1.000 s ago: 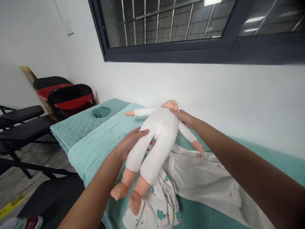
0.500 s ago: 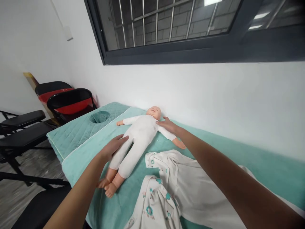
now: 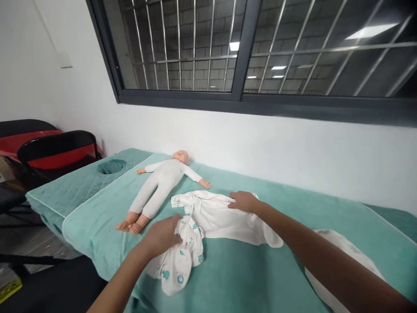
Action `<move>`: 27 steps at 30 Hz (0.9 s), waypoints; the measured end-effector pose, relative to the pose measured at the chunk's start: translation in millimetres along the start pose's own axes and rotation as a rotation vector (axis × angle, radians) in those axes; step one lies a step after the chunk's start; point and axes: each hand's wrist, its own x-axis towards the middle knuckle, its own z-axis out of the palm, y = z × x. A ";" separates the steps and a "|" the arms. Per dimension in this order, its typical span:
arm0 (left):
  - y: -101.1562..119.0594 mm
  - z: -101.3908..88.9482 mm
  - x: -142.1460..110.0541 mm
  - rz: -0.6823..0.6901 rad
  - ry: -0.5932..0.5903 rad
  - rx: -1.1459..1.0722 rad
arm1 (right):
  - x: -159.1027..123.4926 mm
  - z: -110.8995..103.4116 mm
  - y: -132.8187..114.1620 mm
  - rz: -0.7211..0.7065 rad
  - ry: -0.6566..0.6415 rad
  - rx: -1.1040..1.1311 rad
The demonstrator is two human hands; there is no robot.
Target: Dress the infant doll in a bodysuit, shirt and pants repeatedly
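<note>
A baby doll (image 3: pixel 159 183) in a white bodysuit lies on its back on the teal-covered massage table (image 3: pixel 228 269), head toward the wall. Beside it lies a white baby garment (image 3: pixel 221 219) with a teal animal print on its lower part. My left hand (image 3: pixel 162 237) rests on the printed part, fingers curled onto the cloth. Farther back, my right hand (image 3: pixel 243 201) presses on the garment's upper edge, its fingers bent against the fabric. Both hands are off the doll.
The table has a face hole (image 3: pixel 111 165) at its left end. Black and red folding chairs (image 3: pixel 55 150) stand to the left. Another white cloth (image 3: pixel 339 252) lies at the right. A white wall and barred window (image 3: pixel 247 52) run behind the table.
The doll was lowered onto the table and released. Both hands moved right from the doll to the white garment. My view turned right and rose.
</note>
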 end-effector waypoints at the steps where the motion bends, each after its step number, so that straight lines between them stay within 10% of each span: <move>1: 11.0 1.6 0.2 0.037 -0.009 0.024 | -9.4 -5.8 -5.9 -0.027 0.022 -0.012; 10: 109.2 22.9 14.1 0.597 0.186 0.150 | -115.5 -77.8 -79.2 -0.439 0.336 0.248; 20: 124.1 12.9 -7.1 0.176 0.656 0.104 | -154.5 -84.9 -71.3 0.014 0.238 0.051; 27: 135.4 1.4 -22.4 0.097 0.675 -0.403 | -148.8 -51.5 -119.9 -0.234 0.147 0.930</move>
